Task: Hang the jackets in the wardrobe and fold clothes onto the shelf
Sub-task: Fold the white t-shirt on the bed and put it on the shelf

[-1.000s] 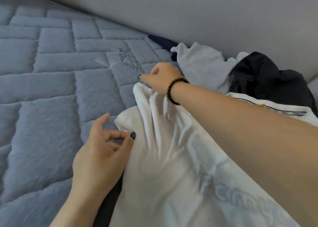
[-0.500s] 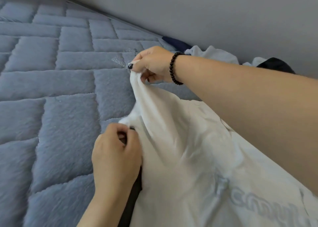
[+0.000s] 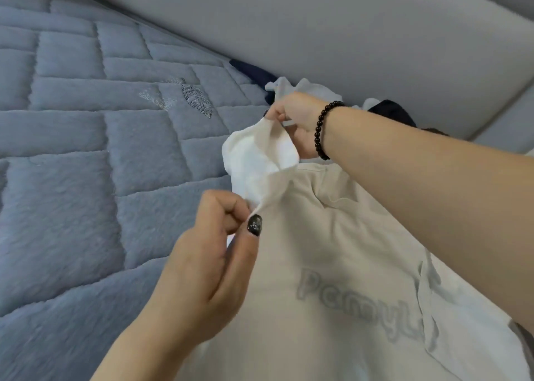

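the white shirt is lying on the blue mattress, one end lifted. the left hand is pinching its edge, the right hand is gripping the bunched cloth higher up. more clothes are lying by the wall.

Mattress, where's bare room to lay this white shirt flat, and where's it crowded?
The quilted mattress lies bare to the left of the left hand and of the white shirt, up to the wall. It is crowded behind the right hand: a pile of clothes sits against the wall there.
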### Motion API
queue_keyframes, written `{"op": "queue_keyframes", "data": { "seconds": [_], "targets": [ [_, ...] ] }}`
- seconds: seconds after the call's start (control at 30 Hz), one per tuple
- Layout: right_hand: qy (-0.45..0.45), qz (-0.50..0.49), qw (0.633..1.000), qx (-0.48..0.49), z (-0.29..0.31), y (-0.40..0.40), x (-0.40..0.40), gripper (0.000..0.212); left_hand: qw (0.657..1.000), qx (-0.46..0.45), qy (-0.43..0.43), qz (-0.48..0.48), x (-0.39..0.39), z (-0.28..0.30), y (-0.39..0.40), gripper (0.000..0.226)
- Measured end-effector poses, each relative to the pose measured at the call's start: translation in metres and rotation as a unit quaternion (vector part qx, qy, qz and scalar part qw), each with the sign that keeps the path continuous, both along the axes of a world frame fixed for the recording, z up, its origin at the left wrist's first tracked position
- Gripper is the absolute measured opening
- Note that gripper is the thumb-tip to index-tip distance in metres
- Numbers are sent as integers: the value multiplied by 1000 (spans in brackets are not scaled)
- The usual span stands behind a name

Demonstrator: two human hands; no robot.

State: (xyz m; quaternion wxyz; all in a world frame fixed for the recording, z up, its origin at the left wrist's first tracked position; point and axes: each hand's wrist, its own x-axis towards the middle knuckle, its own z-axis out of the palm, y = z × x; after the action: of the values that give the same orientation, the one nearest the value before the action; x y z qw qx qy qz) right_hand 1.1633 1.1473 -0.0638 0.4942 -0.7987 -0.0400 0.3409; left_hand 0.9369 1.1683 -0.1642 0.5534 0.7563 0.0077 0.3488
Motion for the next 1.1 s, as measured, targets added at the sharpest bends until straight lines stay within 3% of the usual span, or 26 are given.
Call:
{"op": "queue_keyframes", "data": {
  "seconds": [0.07, 0.3, 0.43, 0.5, 0.57, 0.63, 0.7, 0.77, 0.9, 1.0, 1.1],
  "targets": [
    [-17, -38, 999, 1, 1, -25, 4, 11, 996, 63, 37, -53, 0, -2, -10, 8],
    [-19, -150, 986, -64, -19, -108, -1, 12, 990, 35, 62, -125, 2, 1, -13, 7],
    [-43, -184, 979, -80, -26, -125, -7, 13, 965, 31, 146, -216, 6, -6, -17, 31],
    [-106, -181, 970, -124, -36, -131, -12, 8, 962, 106, 160, -193, 9, -11, -19, 50],
    [-290, -121, 927, -206, -53, -137, -18, 14, 945, 210, 215, -132, 12, -15, -20, 63],
    [-457, 10, 868, -193, -70, -141, -38, 34, 893, 301, 326, -74, 13, -23, -20, 73],
    [-479, 148, 848, -175, -97, -146, -57, 43, 832, 375, 406, -44, 13, -32, -21, 77],
    [-465, 200, 831, -232, -130, -152, -74, 51, 818, 393, 418, -40, 12, -37, -24, 84],
    [-477, 170, 817, -275, -160, -155, -84, 65, 826, 372, 421, -42, 16, -34, -23, 92],
    [-496, 163, 811, -263, -161, -155, -79, 64, 881, 307, 358, -29, 9, -24, -27, 80],
    [-497, 169, 813, -252, -161, -156, -81, 60, 941, 253, 221, 34, 34, -14, -27, 57]
  ]
}}
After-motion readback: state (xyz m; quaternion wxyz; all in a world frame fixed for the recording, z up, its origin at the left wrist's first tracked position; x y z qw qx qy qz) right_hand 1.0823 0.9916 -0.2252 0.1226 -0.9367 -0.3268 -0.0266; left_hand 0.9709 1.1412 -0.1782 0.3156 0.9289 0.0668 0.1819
